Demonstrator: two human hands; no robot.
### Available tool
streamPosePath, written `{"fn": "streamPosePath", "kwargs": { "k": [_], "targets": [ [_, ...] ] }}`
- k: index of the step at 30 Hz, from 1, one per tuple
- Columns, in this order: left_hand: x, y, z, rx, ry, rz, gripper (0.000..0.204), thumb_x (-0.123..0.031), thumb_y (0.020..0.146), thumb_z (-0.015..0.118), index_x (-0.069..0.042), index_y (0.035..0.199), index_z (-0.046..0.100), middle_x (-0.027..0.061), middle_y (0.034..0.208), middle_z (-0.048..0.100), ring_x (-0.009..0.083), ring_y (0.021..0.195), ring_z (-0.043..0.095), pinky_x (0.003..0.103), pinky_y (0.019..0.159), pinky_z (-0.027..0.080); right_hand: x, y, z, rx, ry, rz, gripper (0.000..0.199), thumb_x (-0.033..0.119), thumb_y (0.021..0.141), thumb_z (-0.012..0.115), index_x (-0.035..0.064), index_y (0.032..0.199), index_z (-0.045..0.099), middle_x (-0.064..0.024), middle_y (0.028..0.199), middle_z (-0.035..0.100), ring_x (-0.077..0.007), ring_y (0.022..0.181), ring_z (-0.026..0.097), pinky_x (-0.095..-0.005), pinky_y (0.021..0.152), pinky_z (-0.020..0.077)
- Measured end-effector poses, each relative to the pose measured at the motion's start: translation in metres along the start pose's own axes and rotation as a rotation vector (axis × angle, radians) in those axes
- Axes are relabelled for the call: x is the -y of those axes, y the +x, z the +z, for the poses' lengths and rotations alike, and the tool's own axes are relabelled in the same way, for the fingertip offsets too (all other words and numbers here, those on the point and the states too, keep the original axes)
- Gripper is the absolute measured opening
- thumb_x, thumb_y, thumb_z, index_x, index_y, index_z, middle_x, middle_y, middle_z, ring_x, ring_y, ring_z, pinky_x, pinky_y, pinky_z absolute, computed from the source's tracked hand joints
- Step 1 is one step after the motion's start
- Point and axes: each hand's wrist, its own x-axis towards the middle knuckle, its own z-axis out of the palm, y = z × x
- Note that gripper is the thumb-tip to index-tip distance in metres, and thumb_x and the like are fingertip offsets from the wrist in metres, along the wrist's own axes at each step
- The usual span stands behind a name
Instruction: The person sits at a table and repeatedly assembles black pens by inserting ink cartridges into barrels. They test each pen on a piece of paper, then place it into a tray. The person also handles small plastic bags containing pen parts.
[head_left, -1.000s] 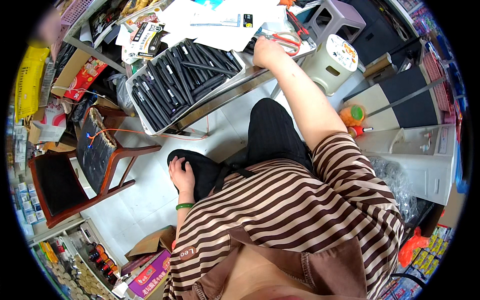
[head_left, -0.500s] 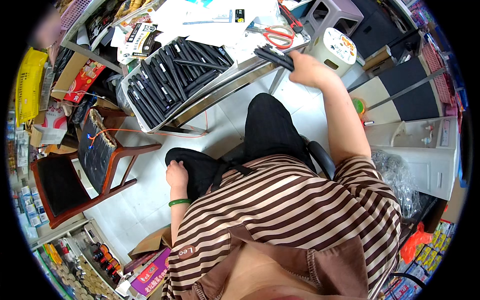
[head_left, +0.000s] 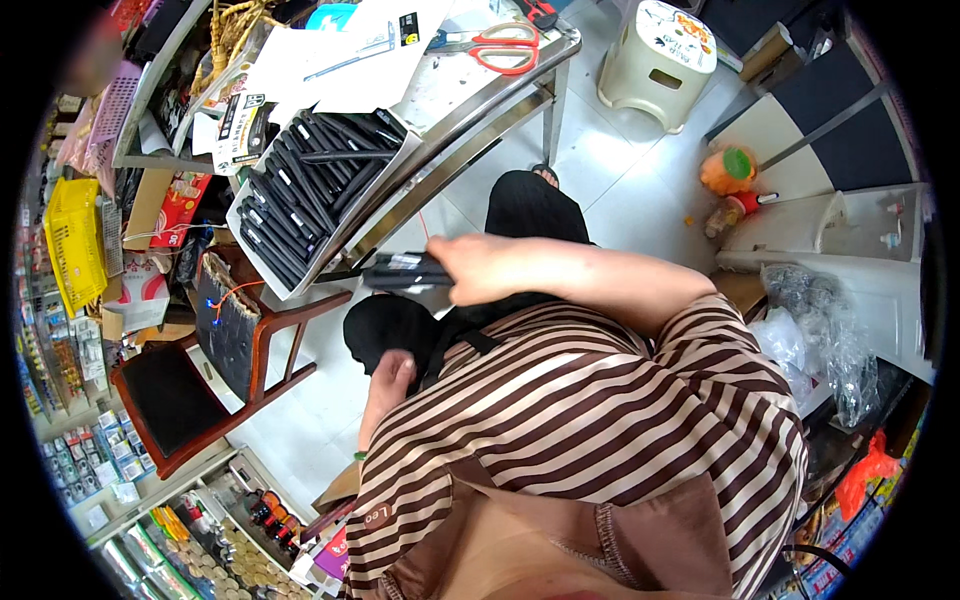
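Observation:
My right hand (head_left: pixel 478 270) is closed round a bundle of black pens (head_left: pixel 405 272), slightly blurred, held in front of me above my lap. My left hand (head_left: pixel 392 374) is raised beside my left thigh. It holds nothing, and its fingers are loosely bent and apart. Ahead and to the left, a white box (head_left: pixel 372 195) full of similar black pens (head_left: pixel 300 180) sits at the near edge of the table (head_left: pixel 450 85). Most of those pens lie side by side, with a few across the top.
Red-handled scissors (head_left: pixel 505 48) and white paper sheets (head_left: pixel 365 75) lie on the table. A wooden chair (head_left: pixel 235 330) stands to my left. Farther right are a cream stool (head_left: pixel 655 75), an orange jar (head_left: pixel 728 170) and clear plastic bags (head_left: pixel 825 320).
My right hand has swung from the table's right end back toward my lap, carrying the bundle of pens. My left hand has lifted and turned off my thigh. The view has shifted to the right.

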Motion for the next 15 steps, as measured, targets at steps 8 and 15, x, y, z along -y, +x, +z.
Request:
{"fn": "streamPosePath", "kwargs": {
  "k": [8,15],
  "targets": [
    [-0.140,0.027,0.047,-0.072,-1.176,0.433,0.058,-0.027,0.082,0.059,-0.010,0.130,0.032,0.0139,0.126,0.042,0.0272,0.116,0.041,0.040,0.099,0.032,0.033,0.017,0.050,-0.193,-0.090,-0.251,0.042,0.009,0.077,0.047,-0.0115,0.113,0.038,-0.0269,0.093,0.055,-0.0360,0.083,0.058,-0.0398,0.071,0.0480],
    [-0.164,0.016,-0.003,-0.328,-1.289,0.496,0.028,-0.012,0.080,0.054,-0.009,0.107,0.048,0.0127,0.100,0.060,0.0231,0.101,0.052,0.038,0.093,0.038,0.068,0.034,0.026,-0.284,0.003,-0.678,0.064,0.011,0.072,0.057,-0.0068,0.125,0.026,-0.0265,0.093,0.055,-0.0401,0.081,0.056,-0.0442,0.072,0.0471]
  ]
}}
